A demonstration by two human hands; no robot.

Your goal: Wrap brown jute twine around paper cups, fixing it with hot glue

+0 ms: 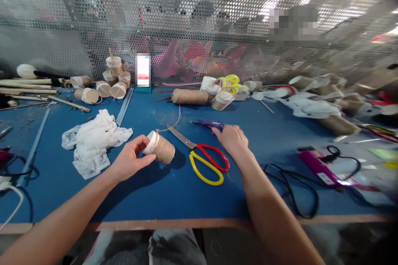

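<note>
My left hand (135,158) pinches the white rim of a small cardboard tube wrapped in twine (164,149), tilted just above the blue table. From the tube a strand of twine runs back to a spool of twine (190,96). My right hand (232,140) is closed around the handle of a blue glue gun (207,123), whose nozzle points left. Between the hands lie scissors (194,145) with one red and one yellow handle, their blades slightly apart. The palm side of my right hand is hidden.
Crumpled white fabric (93,140) lies left of my left hand. Several tubes (118,90) stand near the mesh wall beside a phone (143,70). Yellow cord (230,83) sits at the back. A purple box (317,167) with black cable (289,186) is at right.
</note>
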